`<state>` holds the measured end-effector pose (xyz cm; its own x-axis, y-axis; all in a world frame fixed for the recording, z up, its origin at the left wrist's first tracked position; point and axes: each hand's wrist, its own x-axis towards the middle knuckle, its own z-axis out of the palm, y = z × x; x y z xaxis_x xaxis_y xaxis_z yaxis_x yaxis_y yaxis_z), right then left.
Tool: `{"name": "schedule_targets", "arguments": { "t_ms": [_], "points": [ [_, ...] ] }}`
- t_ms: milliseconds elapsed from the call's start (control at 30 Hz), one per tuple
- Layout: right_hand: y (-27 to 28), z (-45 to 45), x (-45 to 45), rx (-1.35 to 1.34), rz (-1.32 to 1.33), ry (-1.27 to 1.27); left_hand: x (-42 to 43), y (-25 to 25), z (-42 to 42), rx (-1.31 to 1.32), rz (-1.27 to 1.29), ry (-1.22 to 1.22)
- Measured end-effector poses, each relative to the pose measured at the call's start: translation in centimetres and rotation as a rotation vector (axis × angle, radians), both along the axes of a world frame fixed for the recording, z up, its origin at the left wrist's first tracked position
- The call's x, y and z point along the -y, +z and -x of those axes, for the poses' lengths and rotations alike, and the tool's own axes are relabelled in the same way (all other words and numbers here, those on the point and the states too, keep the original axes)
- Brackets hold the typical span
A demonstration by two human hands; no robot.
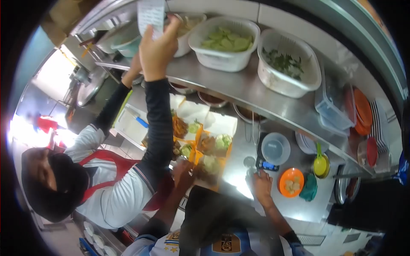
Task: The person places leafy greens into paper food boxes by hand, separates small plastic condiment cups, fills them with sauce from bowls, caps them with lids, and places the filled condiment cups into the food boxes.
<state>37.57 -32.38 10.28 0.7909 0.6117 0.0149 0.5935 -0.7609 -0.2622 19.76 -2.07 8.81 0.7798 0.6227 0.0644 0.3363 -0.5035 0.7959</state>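
Note:
My left hand [183, 170] is at the near edge of the takeaway boxes [224, 123], its fingers curled; what they hold is hard to make out. The open boxes hold fried food, green cucumber or lettuce slices and orange wrappers. My right hand [263, 186] lies on the steel counter with its fingers apart, just below a digital scale [268, 165]. Beside its fingertips is a small clear, shiny thing that I cannot identify. A translucent round tub [275, 148] sits on the scale. An orange plate [291, 182] with pale pieces stands right of this hand.
At left, a co-worker in a red apron [95, 164] raises a paper slip [151, 16] over the shelf [188, 72]. White tubs of green slices [224, 50] and leaves [290, 87] stand on it. A yellow-green ladle [319, 158] and a green cloth [309, 187] lie at right.

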Motion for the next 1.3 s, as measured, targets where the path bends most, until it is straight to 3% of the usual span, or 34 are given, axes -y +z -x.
{"name": "schedule_targets", "arguments": {
  "t_ms": [67,133,200,233,267,300,333,400,500,533,600,767,833,933,967,1000,1067,1133,1200,1233,1267,1300],
  "points": [
    [1.4,-0.6,-1.0,-0.058,0.042,0.048,1.9,-1.1,-1.2,-0.121,-0.151,-0.334],
    [1.3,-0.9,-1.4,-0.472,-0.371,-0.147,6.6,5.6,-4.5,-0.017,-0.021,-0.531],
    [0.9,-1.6,-1.5,-0.615,-0.403,-0.203,10.7,6.5,-7.4,0.015,0.213,-0.476],
    [0.8,-2.1,-1.2,-0.948,-0.577,-0.214,12.0,4.4,-8.9,0.013,0.227,-0.460],
    [0.9,-2.3,-0.6,-1.287,-0.740,-0.237,13.3,0.8,-10.1,-0.010,0.475,-0.294],
    [1.7,-2.1,-0.3,-1.418,-0.843,-0.204,14.5,-1.3,-10.4,-0.034,0.722,-0.124],
    [1.1,-1.9,0.1,-1.435,-0.877,-0.195,14.7,-0.6,-10.5,-0.041,0.747,-0.112],
    [3.0,-1.3,0.0,-1.330,-0.768,-0.225,13.1,1.8,-11.6,-0.209,1.009,-0.391],
    [0.5,-1.3,2.0,-1.183,-0.766,-0.050,13.2,-1.0,-11.6,-0.173,1.014,-0.570],
    [0.5,-1.2,2.7,-1.186,-0.763,-0.061,13.6,-2.0,-11.6,-0.179,1.023,-0.573],
    [2.2,-1.2,3.1,-0.931,-0.459,-0.017,13.9,-2.1,-11.9,-0.201,1.146,-0.634],
    [2.0,-1.5,4.4,-1.055,-0.562,-0.069,15.2,-2.3,-12.0,-0.181,1.310,-0.597],
    [1.5,-1.9,5.0,-1.121,-0.625,-0.090,15.3,-2.9,-12.2,-0.185,1.214,-0.625],
    [1.7,-2.5,5.5,-0.964,-0.509,-0.043,15.9,-6.0,-12.4,-0.053,0.998,-0.602],
    [4.7,-2.6,4.8,-0.747,-0.373,-0.020,16.1,-6.6,-12.6,-0.045,0.999,-0.599],
    [7.1,-2.6,4.1,-0.531,-0.238,0.004,16.3,-7.1,-12.8,-0.138,0.864,-0.494],
    [9.2,-3.0,3.0,-0.463,-0.297,-0.010,16.7,-7.0,-12.5,-0.225,0.733,-0.385],
    [9.9,-3.2,1.5,-0.392,-0.352,-0.031,17.5,-4.4,-12.0,-0.148,0.213,-0.003],
    [10.3,-2.7,-1.0,-0.460,-0.447,0.047,16.4,1.5,-11.6,-0.112,0.334,0.033],
    [10.1,-2.2,-2.3,-0.455,-0.440,0.052,15.3,4.3,-11.2,0.084,0.818,-0.005],
    [9.7,-1.7,-3.8,-0.473,-0.442,0.219,14.1,5.5,-10.8,0.294,1.294,-0.050],
    [9.6,-1.6,-5.1,-0.490,-0.440,0.386,12.6,4.0,-10.8,0.312,1.225,-0.137]
  ]
}}
